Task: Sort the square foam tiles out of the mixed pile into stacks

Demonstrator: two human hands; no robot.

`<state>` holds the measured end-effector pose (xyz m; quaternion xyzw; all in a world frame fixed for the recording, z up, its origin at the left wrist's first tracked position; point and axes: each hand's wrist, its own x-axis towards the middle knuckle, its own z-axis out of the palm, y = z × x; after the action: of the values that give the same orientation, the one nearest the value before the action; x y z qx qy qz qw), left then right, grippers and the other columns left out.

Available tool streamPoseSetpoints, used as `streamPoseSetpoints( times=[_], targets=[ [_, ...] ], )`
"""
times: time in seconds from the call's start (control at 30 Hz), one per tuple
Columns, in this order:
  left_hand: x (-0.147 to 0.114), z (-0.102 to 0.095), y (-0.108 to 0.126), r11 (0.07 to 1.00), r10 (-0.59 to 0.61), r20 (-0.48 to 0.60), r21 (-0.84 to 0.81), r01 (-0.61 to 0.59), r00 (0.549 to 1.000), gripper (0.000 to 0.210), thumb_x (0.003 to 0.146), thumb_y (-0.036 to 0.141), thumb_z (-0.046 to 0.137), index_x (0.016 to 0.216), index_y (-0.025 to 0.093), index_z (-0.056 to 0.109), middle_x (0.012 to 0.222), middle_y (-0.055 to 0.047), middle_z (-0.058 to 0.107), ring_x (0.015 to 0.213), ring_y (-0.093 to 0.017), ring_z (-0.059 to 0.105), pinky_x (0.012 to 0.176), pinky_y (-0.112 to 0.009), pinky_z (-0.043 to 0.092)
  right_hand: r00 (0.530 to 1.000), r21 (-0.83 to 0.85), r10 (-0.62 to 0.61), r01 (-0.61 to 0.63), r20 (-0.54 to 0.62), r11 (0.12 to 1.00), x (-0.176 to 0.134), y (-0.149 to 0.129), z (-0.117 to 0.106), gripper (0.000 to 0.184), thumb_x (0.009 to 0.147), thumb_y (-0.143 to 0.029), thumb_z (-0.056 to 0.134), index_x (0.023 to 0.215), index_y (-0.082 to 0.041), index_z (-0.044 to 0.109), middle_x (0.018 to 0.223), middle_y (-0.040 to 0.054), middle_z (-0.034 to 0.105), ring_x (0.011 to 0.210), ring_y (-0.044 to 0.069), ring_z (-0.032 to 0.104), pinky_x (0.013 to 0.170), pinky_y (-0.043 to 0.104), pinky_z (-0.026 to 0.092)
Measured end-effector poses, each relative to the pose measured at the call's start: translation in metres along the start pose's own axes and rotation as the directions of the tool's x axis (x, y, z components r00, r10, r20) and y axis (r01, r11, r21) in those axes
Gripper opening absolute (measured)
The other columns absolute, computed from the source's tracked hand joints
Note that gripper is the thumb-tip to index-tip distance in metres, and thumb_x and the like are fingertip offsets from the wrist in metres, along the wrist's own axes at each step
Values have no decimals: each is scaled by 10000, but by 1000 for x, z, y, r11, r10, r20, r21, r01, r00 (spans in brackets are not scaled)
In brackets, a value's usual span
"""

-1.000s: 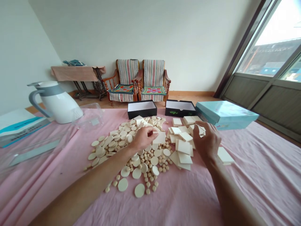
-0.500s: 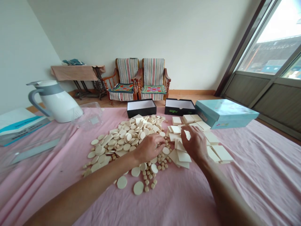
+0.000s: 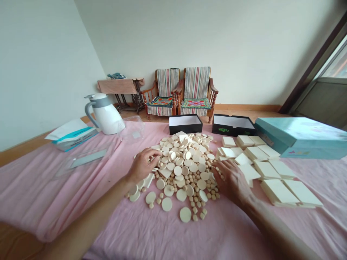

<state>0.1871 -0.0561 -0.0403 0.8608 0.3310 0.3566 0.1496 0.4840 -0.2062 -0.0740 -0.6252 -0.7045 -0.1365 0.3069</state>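
Note:
A pile of round wooden discs (image 3: pixel 177 170) lies on the pink cloth, with small wooden cubes (image 3: pixel 193 179) mixed in along its front and right. My left hand (image 3: pixel 143 165) is at the pile's left edge, fingers curved and apart over the discs there, with nothing visible in it. At the right edge, my right hand (image 3: pixel 231 179) has its fingers loosely bent beside the cubes, and no held piece shows. Square wooden tiles (image 3: pixel 248 172) lie loose just beyond it. Neat stacks of tiles (image 3: pixel 280 191) stand in rows farther right.
Two black open boxes (image 3: pixel 185 129) stand behind the pile, with a light blue box (image 3: pixel 306 137) to their right. On the left are a white jug (image 3: pixel 108 117), a tissue pack (image 3: pixel 76 135), a clear plastic tray (image 3: pixel 132 129) and a flat plastic piece (image 3: pixel 88 159). Two chairs (image 3: pixel 196 90) stand beyond the table.
The view has turned left. My left hand has gone from the pile's right side to its left edge. My right hand has left the square tiles for the pile's right edge.

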Motion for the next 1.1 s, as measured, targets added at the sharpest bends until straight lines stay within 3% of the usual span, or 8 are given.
streamPoseSetpoints(
  times=[0.1, 0.23, 0.33, 0.7, 0.83, 0.97, 1.03, 1.1],
  targets=[
    [3, -7, -19, 1000, -13, 72, -14, 14, 997, 156, 833, 274, 595, 918, 208, 708, 925, -54, 689, 848, -171, 635, 727, -267, 496, 1000, -13, -13, 13, -4, 1000, -1, 0, 2, 138, 910, -225, 503, 928, -175, 630, 861, 76, 664, 842, 223, 583, 748, 339, 438],
    [0, -7, -15, 997, 70, 204, 23, -77, 976, 228, 777, 268, 664, 996, 227, 714, 982, -65, 678, 956, -206, 614, 872, -327, 484, 1000, -9, -28, 28, -11, 1000, -1, -3, 1, 140, 912, -226, 496, 935, -185, 628, 862, 74, 668, 830, 221, 590, 736, 340, 440],
    [-1, -5, -9, 992, 80, 228, 72, -99, 970, 268, 772, 233, 649, 1036, 220, 700, 994, -73, 669, 968, -213, 599, 880, -337, 479, 999, 0, -42, 42, -20, 999, -1, -4, 1, 134, 910, -226, 498, 929, -190, 625, 852, 67, 667, 807, 214, 590, 731, 338, 440],
    [-4, -6, -1, 989, 89, 251, 91, -115, 964, 152, 762, 131, 586, 882, 217, 624, 912, -29, 646, 930, -208, 575, 849, -329, 451, 996, 8, -84, 84, -11, 996, -1, -8, -1, 141, 915, -230, 502, 941, -186, 634, 870, 68, 660, 815, 208, 591, 736, 340, 444],
    [-7, 2, 3, 993, 78, 175, 70, -91, 981, 144, 769, 109, 530, 843, 204, 609, 835, -19, 640, 828, -175, 580, 756, -283, 457, 996, 13, -92, 92, -6, 996, -1, -9, -2, 142, 916, -224, 498, 929, -183, 633, 866, 68, 659, 811, 206, 594, 739, 341, 445],
    [-2, 0, -15, 992, -117, 12, -53, 118, 993, 152, 806, 236, 550, 926, 191, 631, 839, -15, 661, 717, -135, 591, 663, -233, 468, 994, 34, -106, 107, -30, 994, -1, -6, -2, 120, 913, -229, 512, 936, -190, 623, 866, 61, 659, 805, 201, 594, 735, 333, 443],
    [1, -7, -38, 957, -290, -127, -41, 287, 949, 200, 796, 300, 562, 938, 177, 630, 819, -17, 671, 715, -141, 610, 643, -226, 477, 994, 42, -100, 101, -33, 994, -2, -4, -2, 113, 913, -237, 517, 940, -195, 619, 866, 55, 661, 800, 197, 593, 737, 330, 443],
    [3, -16, -64, 898, -407, -270, 57, 436, 873, 199, 765, 290, 561, 909, 172, 630, 820, -22, 674, 738, -154, 626, 665, -235, 486, 995, 45, -98, 99, -31, 994, -2, -3, -2, 112, 914, -240, 517, 944, -196, 616, 870, 53, 664, 803, 196, 593, 743, 330, 443]
  ],
)
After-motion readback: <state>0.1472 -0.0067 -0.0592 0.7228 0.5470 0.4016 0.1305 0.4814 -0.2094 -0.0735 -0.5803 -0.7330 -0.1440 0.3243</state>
